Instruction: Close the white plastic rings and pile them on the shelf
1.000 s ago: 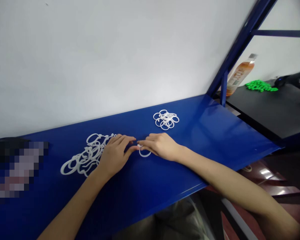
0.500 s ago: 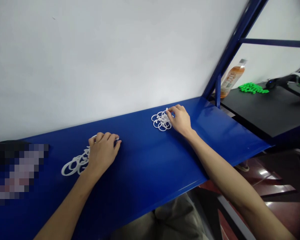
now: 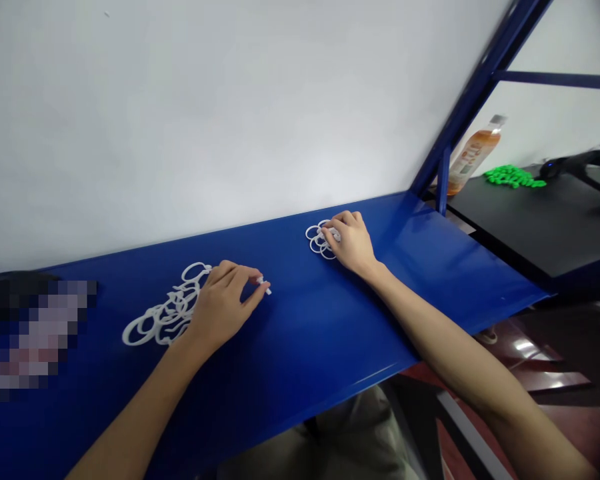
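Observation:
My left hand [image 3: 225, 300] is closed in a pinch, with a small white plastic piece [image 3: 263, 285] between thumb and fingertips. Whether a loop hangs from that piece is hidden by the hand. Just left of it lies a tangled pile of white plastic loops [image 3: 153, 323], partly behind the wrist and fingers. Further right, my right hand [image 3: 353, 240] curls over a smaller, flower-like cluster of white plastic rings [image 3: 316, 243]. Its fingertips are closed on the middle of this cluster, and the palm covers the cluster's right side.
The blue tabletop [image 3: 300, 340] runs along a pale wall. A black item [image 3: 17, 287] and a blurred-out patch [image 3: 50, 333] lie at the left. Beyond a blue metal frame [image 3: 463, 107], a black table [image 3: 525, 227] carries a bottle [image 3: 475, 157] and green pieces [image 3: 513, 176].
My left hand has moved right, off the loop pile, with the small white piece in its pinch. My right hand has shifted slightly left and down over the ring cluster.

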A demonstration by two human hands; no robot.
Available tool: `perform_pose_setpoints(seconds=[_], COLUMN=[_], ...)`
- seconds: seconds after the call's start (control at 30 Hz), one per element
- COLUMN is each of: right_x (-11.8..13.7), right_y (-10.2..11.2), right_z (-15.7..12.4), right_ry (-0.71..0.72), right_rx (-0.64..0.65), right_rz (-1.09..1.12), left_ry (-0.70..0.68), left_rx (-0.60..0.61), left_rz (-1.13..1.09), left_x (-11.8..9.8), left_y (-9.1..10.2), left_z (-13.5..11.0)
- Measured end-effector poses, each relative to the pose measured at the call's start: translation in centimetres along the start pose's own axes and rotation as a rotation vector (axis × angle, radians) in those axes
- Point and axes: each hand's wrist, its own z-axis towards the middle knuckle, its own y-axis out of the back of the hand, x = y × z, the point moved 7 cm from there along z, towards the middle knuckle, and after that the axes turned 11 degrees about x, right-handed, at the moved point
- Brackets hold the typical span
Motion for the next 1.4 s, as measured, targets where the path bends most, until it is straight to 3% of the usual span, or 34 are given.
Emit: perform_pose_setpoints(seconds=[0.13,0.3,0.47,0.83,1.13,1.4], right_x=[3.3,8.4,10.9,10.9,10.4,10.5], right_y=[0.8,0.2,-1.0,-0.9,-1.5,0.2], right_z=[-0.7,-2.7,-4.3,-4.3,-4.3,-4.1], right_ry=[0.139,0.401,0.475,0.397,0.326,0.374], right_rx=[0.048,0.301,0.478,0.446,0.505,0.322], right_rz=[0.092,0.335,0.467,0.466,0.483,0.541], left_ry=[-0.013,0.062,0.090,0.212,0.230,0.214], left_rx=[-0.043,-0.018,-0.011,0.001,0.007,0.052], left_rz=[-0.048,-0.193,-0.321,-0.338,-0.417,-0.480], left_x=[-0.4,-0.5,-1.0,0.1,0.0,-0.3], left_y=[0.5,0.3,0.1,-0.5,-0.7,-0.8], left_z=[-0.1,0.0,0.1,-0.1,-0.1,-0.1])
